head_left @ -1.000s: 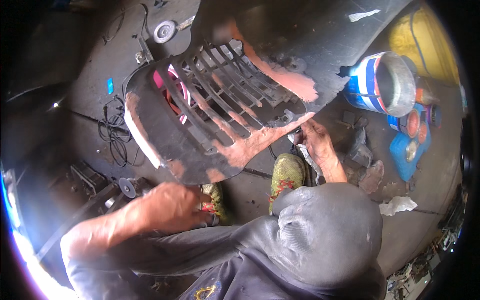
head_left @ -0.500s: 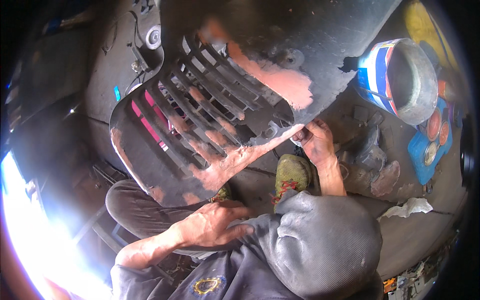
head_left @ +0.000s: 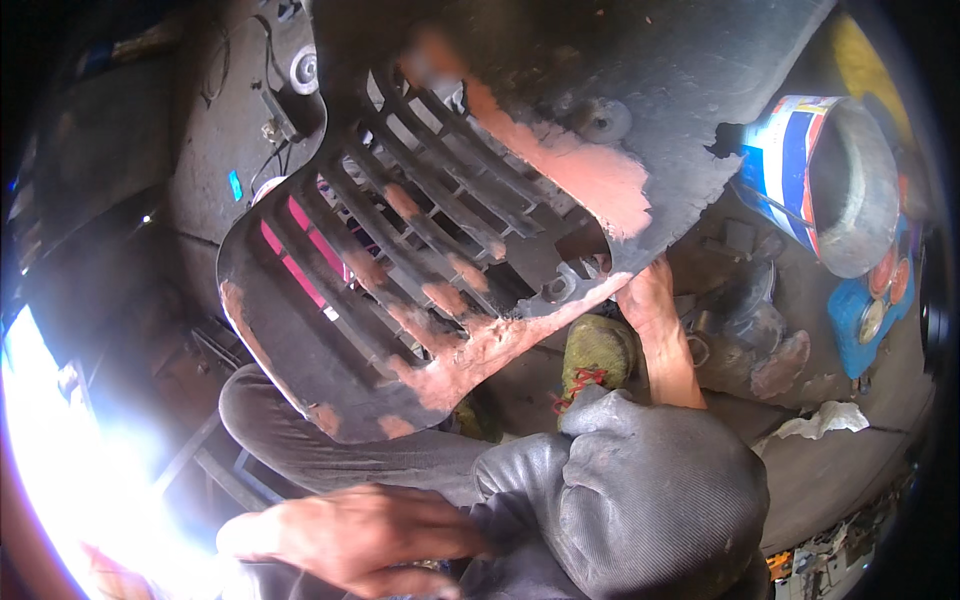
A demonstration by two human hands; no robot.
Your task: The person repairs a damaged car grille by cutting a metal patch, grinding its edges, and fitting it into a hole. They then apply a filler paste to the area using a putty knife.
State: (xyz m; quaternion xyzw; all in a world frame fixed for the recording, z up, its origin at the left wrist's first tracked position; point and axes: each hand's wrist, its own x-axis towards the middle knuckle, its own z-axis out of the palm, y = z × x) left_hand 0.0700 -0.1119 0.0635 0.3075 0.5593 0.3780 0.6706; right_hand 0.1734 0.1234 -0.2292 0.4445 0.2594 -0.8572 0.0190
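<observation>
A large dark panel (head_left: pixel 300 340), which looks like a vehicle's plastic bumper or grille piece, lies tilted in front of me with several long slots. Pink filler (head_left: pixel 470 355) coats its near edge, and another pink patch (head_left: pixel 590 180) runs along the right side of the slots. My right hand (head_left: pixel 650 300) is at the panel's near right edge; its fingers reach behind the edge and are mostly hidden. Low on the left, over my lap, my left hand (head_left: pixel 375 535) hangs blurred, fingers stretched out and apart, with nothing visible in it.
An open bucket (head_left: pixel 850 190) with a blue, white and red side leans at the right. Beside it lie a blue piece with round tins (head_left: pixel 860 325), scraps of metal (head_left: pixel 750 320) and a torn white paper (head_left: pixel 822 420). My green shoe (head_left: pixel 597 350) is below the panel.
My left hand has moved down and toward me, off my knee. My right hand has slid further behind the panel's edge, hiding its fingers. The view has shifted slightly.
</observation>
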